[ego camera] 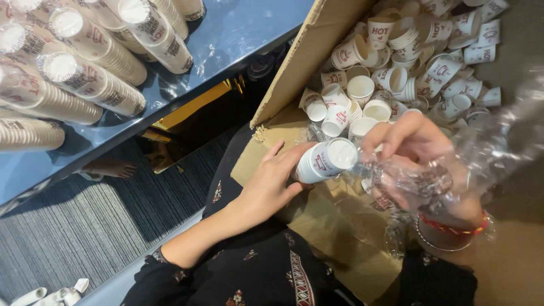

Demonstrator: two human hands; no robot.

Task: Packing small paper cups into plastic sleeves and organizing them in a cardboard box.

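The left hand point(271, 184) is wrapped around a short stack of white paper cups point(327, 160), fingers curled over the stack's side and thumb along its lower edge, so the hand is closed on it and carries it on its side with the open mouth turned toward the right hand point(416, 148). The stack sits just in front of the open cardboard box point(300, 62), over its folded-down flap. The right hand, just beside the stack's mouth, has its fingers bent and pinched on a clear plastic sleeve point(430, 178) that crumples over its palm and wrist; through the film I cannot tell how tightly the fingers meet. A red thread and a metal bangle point(447, 235) circle that wrist. Inside the box, beyond both hands, lies a heap of loose cups point(419, 62) with red printing. To the left of the box, bagged cup stacks point(85, 68) lie on a glossy dark table point(238, 28).
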